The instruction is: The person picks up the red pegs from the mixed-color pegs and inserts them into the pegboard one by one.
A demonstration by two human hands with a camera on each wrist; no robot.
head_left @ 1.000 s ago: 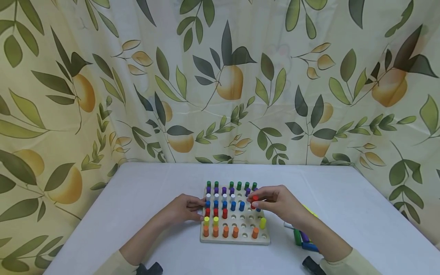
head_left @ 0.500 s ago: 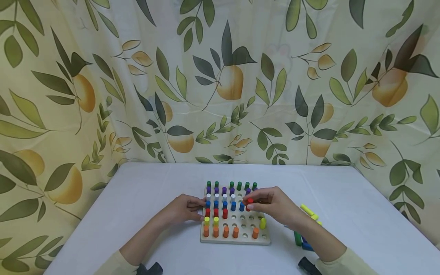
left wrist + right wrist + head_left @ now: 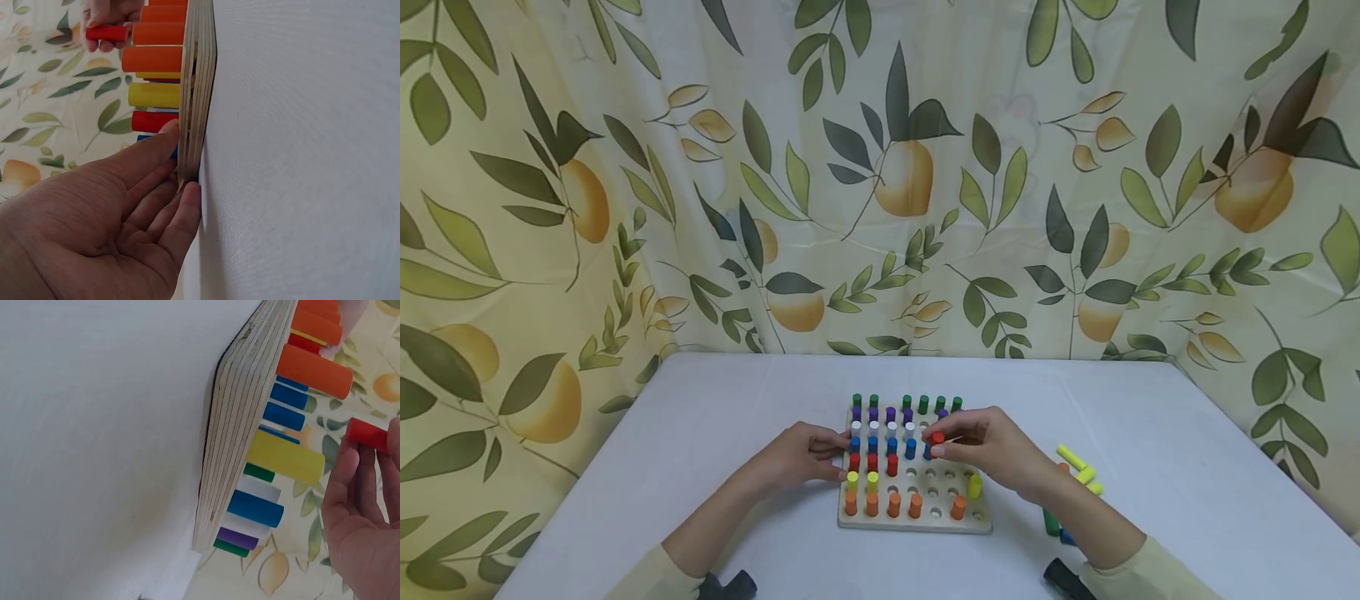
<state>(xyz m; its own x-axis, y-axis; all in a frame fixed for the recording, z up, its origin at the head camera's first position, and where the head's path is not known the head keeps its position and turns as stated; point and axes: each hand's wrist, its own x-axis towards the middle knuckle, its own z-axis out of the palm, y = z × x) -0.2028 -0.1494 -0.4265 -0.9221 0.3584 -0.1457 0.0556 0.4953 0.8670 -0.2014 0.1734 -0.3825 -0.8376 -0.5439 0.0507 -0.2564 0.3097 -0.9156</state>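
A wooden pegboard (image 3: 910, 523) stands on the table with rows of coloured pegs upright in its holes. At its left edge, my left hand (image 3: 801, 455) holds the board; in the left wrist view the thumb (image 3: 164, 139) lies by the pegs and the curled fingers meet the side. My right hand (image 3: 996, 446) pinches a red peg (image 3: 937, 438) between thumb and fingers, above the board's right half. In the right wrist view this red peg (image 3: 367, 434) is clear of the board. Three red pegs stand at the left of their row, with bare holes to their right.
Right of the board, loose pegs lie on the white table (image 3: 760, 550), among them yellow (image 3: 1071, 457) and green (image 3: 1051, 522) ones, partly hidden by my right forearm. A leaf-and-fruit patterned curtain (image 3: 865, 250) hangs behind and beside the table.
My right hand has moved a little to the left over the board with the red peg, uncovering more of the loose yellow pegs. My left hand keeps its place at the board's edge.
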